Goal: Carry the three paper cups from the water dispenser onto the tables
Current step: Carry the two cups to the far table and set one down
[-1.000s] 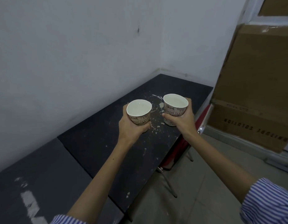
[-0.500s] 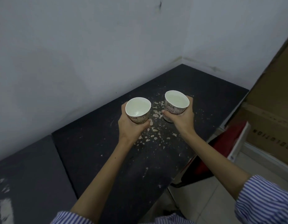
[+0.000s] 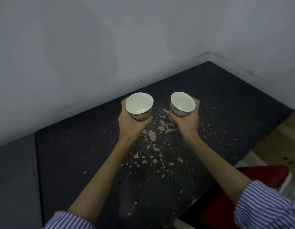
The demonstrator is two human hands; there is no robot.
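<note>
Where two pale walls (image 3: pixel 93 47) meet in a corner, a black table (image 3: pixel 226 113) fills the space against them, its top scuffed and flecked with pale chips of worn paint (image 3: pixel 151 135) down the middle; a second, greyer table (image 3: pixel 12 179) butts against it on the left; a red seat (image 3: pixel 234 204) sits low at the right, tucked at the black table's near edge, with a brown cardboard box (image 3: pixel 279 142) beyond it; two bare forearms reach forward over the black table, each coming out of a blue-and-white striped sleeve (image 3: pixel 267 207); the left hand (image 3: pixel 132 123) is wrapped around the lower side of the left paper cup (image 3: pixel 139 104), thumb across the printed front; the right hand (image 3: pixel 186 119) grips the right paper cup (image 3: pixel 182 104) the same way, fingers curled round its far side; both cups stand upright, apart from each other, over the far middle of the black table, and each holds clear liquid near the brim; whether their bases touch the tabletop I cannot tell, as the hands hide them.
</note>
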